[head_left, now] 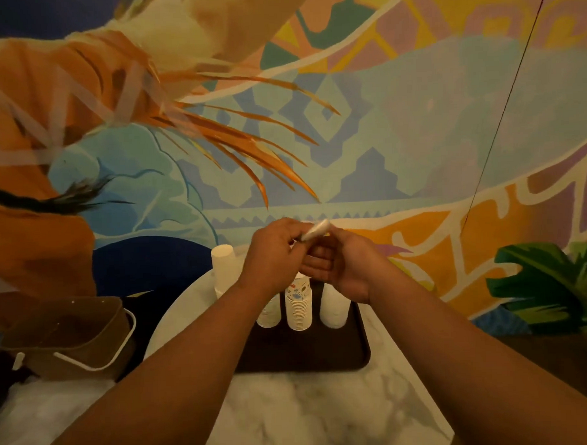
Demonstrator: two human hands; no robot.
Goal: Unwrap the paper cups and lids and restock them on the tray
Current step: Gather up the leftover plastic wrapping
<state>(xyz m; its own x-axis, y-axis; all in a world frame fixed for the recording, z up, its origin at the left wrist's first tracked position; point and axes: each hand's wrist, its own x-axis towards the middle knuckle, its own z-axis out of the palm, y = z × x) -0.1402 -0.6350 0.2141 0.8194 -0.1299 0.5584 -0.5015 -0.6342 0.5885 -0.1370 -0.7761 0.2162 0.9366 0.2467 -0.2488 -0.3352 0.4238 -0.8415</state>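
Cups and lids stand on the dark tray (325, 359), which sits on the marble surface (294, 417) nearest us. Counting on that tray: one patterned cup stack (298, 306) in the middle, one white stack (334, 309) to its right that reads as lids, and one pale cup stack (268, 316) to its left, half hidden by the forearm. Three upright columns, lined up so they are easy to draw from. Above the tray, two hands meet: the left hand (280, 249) pinches a small scrunched wrapper (316, 229), its grip tight on the plastic, while the right hand (341, 267) curls beneath with fingers folded, likely balling the waste. Beyond the tray's far-left corner, one more white cup stack (224, 262) waits. Left of the tray, one brown basket (68, 333).
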